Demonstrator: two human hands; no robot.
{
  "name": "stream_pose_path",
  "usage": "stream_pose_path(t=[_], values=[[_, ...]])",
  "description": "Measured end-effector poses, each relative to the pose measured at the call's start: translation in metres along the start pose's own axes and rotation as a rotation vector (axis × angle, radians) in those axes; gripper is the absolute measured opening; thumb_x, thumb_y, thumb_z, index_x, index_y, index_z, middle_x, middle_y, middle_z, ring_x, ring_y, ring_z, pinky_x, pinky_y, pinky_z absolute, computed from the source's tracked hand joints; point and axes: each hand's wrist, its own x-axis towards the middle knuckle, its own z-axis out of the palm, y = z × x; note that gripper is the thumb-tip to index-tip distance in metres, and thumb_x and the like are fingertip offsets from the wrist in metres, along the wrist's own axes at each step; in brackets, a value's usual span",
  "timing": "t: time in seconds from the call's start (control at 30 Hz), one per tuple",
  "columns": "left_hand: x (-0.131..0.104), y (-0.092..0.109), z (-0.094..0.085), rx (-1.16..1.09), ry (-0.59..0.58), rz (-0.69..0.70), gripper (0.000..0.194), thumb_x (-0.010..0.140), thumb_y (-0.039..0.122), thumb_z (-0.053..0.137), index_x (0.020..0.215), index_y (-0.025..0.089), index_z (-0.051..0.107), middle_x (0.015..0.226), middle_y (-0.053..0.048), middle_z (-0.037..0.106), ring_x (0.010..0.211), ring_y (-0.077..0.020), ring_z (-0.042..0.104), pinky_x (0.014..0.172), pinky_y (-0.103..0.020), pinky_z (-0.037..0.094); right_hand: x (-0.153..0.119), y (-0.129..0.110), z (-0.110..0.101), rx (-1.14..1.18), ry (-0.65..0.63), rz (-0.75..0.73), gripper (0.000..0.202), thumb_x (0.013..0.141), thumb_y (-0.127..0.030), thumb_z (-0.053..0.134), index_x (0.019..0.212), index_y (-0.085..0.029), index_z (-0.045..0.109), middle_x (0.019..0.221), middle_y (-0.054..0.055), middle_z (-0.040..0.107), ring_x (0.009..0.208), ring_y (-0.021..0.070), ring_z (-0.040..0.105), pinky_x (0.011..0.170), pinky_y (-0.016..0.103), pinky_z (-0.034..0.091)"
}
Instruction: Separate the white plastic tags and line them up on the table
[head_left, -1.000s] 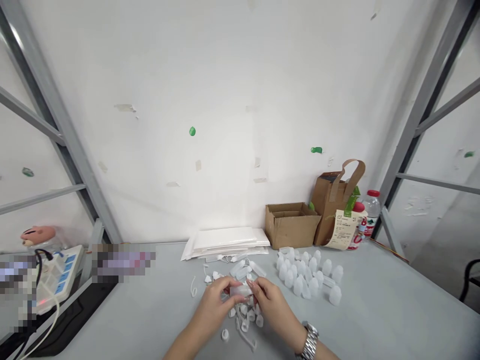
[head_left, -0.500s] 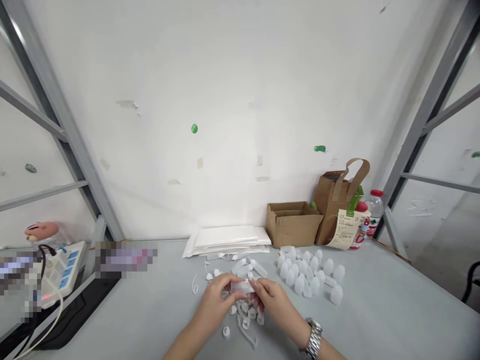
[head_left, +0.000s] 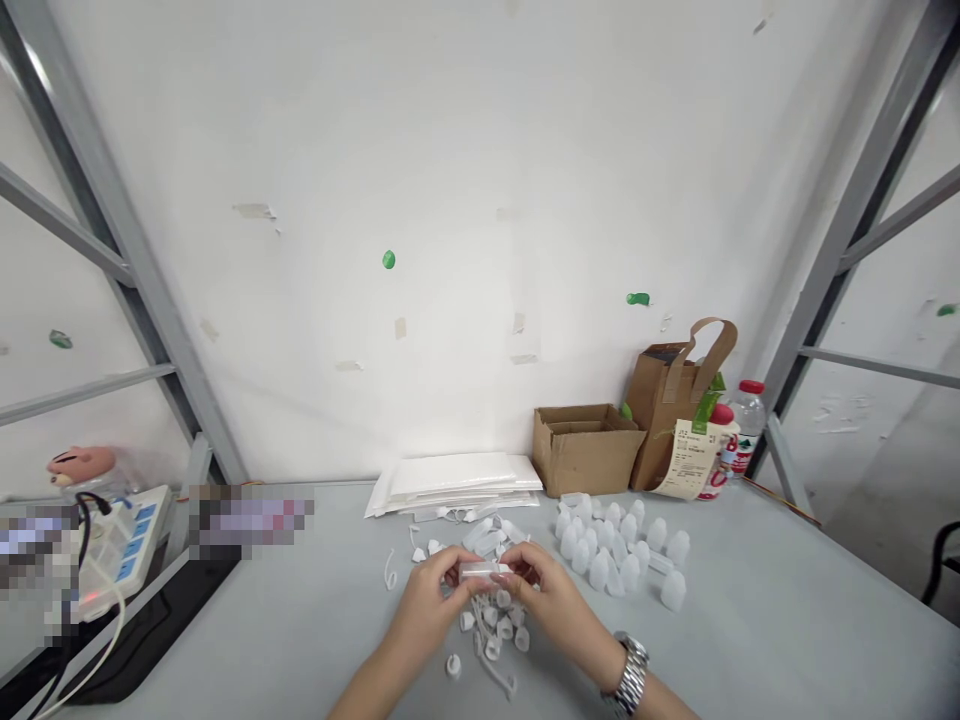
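Note:
Between both hands, near the middle of the grey table, lies a clear tube [head_left: 478,570] held level. My left hand [head_left: 431,600] pinches its left end with thumb and fingers. At its right end, my right hand [head_left: 546,595] grips a small white part joined to the tube; fingers hide some of it. Small white caps [head_left: 505,628] with thin curled stems lie just below the hands. Behind the fingers rest more clear tubes [head_left: 487,535]. Several frosted white domed pieces [head_left: 600,570] stand grouped to the right.
White flat packets [head_left: 457,475] are stacked by the wall. An open cardboard box [head_left: 589,462], a brown paper bag [head_left: 652,400] and bottles [head_left: 748,410] stand at the back right. A power strip [head_left: 139,535] and a black flat object [head_left: 169,620] lie left.
The tube now lies more level and shows more clearly between the hands. My right hand's fingers have shifted up slightly around its right end.

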Motion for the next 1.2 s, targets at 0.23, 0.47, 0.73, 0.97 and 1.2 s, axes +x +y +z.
stream_pose_path(t=[0.23,0.47,0.73,0.97,1.2], values=[[-0.001,-0.001,0.003,-0.063,-0.019,-0.015,0.021,0.069,0.039,0.057,0.073,0.019,0.063,0.065,0.000,0.063,0.064,-0.0167,0.055,0.063,-0.025,0.040,0.000,0.000,0.005,0.059,-0.110,0.093,0.036,0.084,-0.045,0.041,0.062,-0.018,0.050,0.054,-0.003,0.050,0.053,0.0126,0.049,0.055,0.024,0.038],[0.006,-0.010,0.004,-0.337,0.015,-0.149,0.041,0.069,0.057,0.050,0.052,0.020,0.044,0.039,0.006,0.045,0.041,-0.0120,0.045,0.048,-0.024,0.037,-0.004,-0.004,0.000,-0.036,0.045,-0.054,0.016,0.082,-0.034,0.050,0.077,-0.019,0.054,0.071,0.000,0.055,0.067,0.0144,0.051,0.064,0.025,0.040],[0.013,-0.010,-0.003,-0.459,0.148,-0.146,0.045,0.060,0.061,0.058,0.068,0.017,0.056,0.055,0.003,0.054,0.054,-0.0139,0.052,0.054,-0.025,0.042,-0.002,0.004,-0.002,-0.236,0.086,-0.101,0.019,0.082,-0.031,0.051,0.094,-0.022,0.062,0.084,0.003,0.055,0.077,0.0176,0.052,0.075,0.030,0.041],[0.007,-0.008,0.004,-0.355,-0.003,-0.071,0.028,0.065,0.041,0.062,0.078,0.016,0.063,0.071,-0.001,0.063,0.067,-0.0163,0.056,0.065,-0.027,0.044,-0.001,-0.004,0.002,-0.037,0.039,-0.021,0.038,0.083,-0.048,0.044,0.080,-0.019,0.068,0.069,0.001,0.055,0.066,0.0156,0.051,0.064,0.026,0.042],[0.006,-0.005,0.003,-0.270,0.006,-0.091,0.028,0.070,0.042,0.056,0.074,0.016,0.063,0.061,0.000,0.062,0.061,-0.0158,0.055,0.062,-0.027,0.044,-0.001,0.001,0.006,-0.096,0.128,0.005,0.044,0.082,-0.052,0.040,0.061,-0.018,0.057,0.055,-0.002,0.049,0.055,0.0136,0.046,0.056,0.025,0.036]])
